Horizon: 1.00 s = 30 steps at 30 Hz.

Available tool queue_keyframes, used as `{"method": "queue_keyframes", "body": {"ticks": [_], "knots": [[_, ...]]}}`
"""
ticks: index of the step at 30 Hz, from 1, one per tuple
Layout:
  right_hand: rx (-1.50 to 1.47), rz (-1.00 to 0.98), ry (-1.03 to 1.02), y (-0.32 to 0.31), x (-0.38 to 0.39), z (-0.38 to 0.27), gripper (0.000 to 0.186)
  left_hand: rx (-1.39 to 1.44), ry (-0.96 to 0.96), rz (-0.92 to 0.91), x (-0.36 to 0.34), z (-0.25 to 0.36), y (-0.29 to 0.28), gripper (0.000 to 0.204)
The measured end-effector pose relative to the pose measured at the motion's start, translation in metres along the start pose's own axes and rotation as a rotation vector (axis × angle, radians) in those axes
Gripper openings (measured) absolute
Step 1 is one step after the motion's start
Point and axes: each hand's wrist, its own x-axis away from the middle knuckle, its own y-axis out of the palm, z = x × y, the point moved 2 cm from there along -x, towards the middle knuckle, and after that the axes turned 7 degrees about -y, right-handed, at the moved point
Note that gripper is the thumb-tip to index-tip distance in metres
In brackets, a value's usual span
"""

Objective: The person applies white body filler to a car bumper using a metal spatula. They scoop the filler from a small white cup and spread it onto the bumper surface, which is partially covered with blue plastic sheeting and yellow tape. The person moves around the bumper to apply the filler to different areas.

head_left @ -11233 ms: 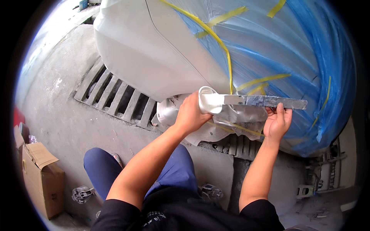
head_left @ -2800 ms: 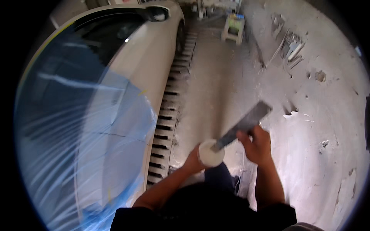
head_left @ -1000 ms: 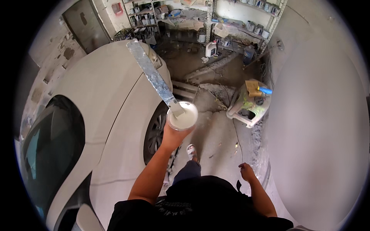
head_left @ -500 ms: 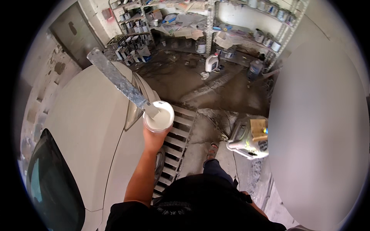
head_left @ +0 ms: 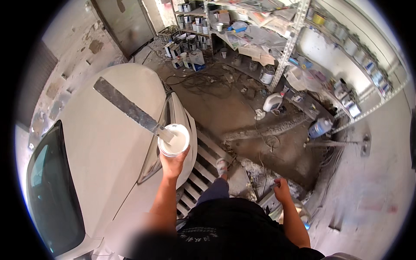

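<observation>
My left hand (head_left: 172, 164) is wrapped round the lower part of a white plastic cup (head_left: 168, 152), holding it upright over the car's front corner. Off-white liquid (head_left: 179, 140) lies inside. A long, flat, grey-stained stirring stick (head_left: 125, 105) stands in the cup, tilted away to the far left past its rim. Lower down on the right hangs my right hand (head_left: 282, 191), its fingers curled; whether anything small is in them I cannot make out. The beige car (head_left: 117, 130) spreads out below and left of the cup, its headlight (head_left: 151, 164) close by.
A slatted floor grate (head_left: 208, 163) runs beside the car, my foot (head_left: 222, 166) at its edge. Metal shelves (head_left: 286, 47) with cans stand at the back. A white jug (head_left: 273, 102), a clear bottle (head_left: 320, 128) and cables (head_left: 203, 82) lie about the dirty floor.
My view has turned to the right and I have stepped forward. The pale panel on the right has left the view. My right hand has come into sight; the cup stays in my left.
</observation>
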Motion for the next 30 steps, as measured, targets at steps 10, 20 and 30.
{"method": "queue_keyframes", "body": {"ticks": [10,20,30], "knots": [[0.291,-0.259,0.141,0.033,-0.253,0.022,0.021,0.100,-0.103,0.185,-0.238,-0.086,0.059,0.054],[0.537,-0.774,0.146,0.063,-0.463,0.125,0.051,0.011,-0.106,0.302,-0.456,-0.130,0.083,0.050],[0.345,-0.427,0.161,0.170,-0.860,0.000,0.049,-0.110,-0.114,0.603,-0.667,-0.188,0.103,0.049]]}}
